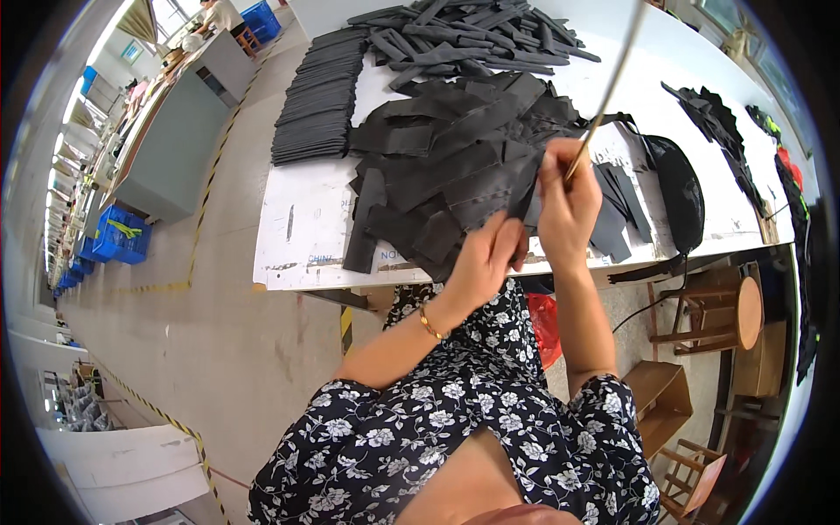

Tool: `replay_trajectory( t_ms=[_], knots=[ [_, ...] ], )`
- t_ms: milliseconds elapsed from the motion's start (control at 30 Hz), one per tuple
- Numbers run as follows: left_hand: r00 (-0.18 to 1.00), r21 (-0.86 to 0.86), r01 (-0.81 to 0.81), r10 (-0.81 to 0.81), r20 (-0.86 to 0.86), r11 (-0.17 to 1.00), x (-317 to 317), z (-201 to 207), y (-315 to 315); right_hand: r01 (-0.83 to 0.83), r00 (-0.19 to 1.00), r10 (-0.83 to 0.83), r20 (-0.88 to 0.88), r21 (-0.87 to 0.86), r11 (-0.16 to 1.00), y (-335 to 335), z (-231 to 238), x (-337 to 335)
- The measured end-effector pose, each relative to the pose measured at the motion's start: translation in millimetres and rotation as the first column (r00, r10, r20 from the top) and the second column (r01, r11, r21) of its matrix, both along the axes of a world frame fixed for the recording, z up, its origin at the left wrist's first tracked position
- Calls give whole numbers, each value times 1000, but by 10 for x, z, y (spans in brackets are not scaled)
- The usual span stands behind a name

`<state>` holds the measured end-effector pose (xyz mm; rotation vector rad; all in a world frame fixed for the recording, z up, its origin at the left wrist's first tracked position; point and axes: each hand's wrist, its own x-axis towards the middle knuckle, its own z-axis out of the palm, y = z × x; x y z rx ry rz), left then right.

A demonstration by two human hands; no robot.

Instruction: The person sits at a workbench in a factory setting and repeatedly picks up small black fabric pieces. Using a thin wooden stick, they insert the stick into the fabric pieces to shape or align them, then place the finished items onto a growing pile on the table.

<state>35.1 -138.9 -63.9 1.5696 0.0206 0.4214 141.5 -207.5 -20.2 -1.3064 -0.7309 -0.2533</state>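
Note:
My right hand [570,197] is closed around a long thin stick [612,79], which points up and away over the table. A black fabric strip [523,185] runs down from beside its fingers toward my left hand. My left hand [486,255], just below and to the left, pinches the lower end of that strip; its fingertips are partly hidden. Both hands are over the near edge of a loose heap of flat black fabric pieces [464,131]. Several more flat pieces [626,206] lie right of my right hand.
Neatly stacked black strips [320,96] line the table's left side. Narrow tube-like black pieces [472,35] are piled at the back. A rounded black item [675,192] rests near the right front edge. Wooden stools [748,313] and a cardboard box [661,402] stand below.

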Motion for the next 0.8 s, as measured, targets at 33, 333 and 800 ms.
replay_trajectory(
  t_ms=[33,333,800],
  knots=[
    [999,-30,27,-28,-32,999,-113,-82,-43,65,993,-63,-101,23,998,78,84,53],
    [943,-164,-269,294,155,949,-514,-4,299,-176,937,87,-338,-243,954,82,494,229],
    [972,-811,108,108,207,576,-44,144,800,-531,770,438,-464,-85,843,235,-122,-246]
  ],
)
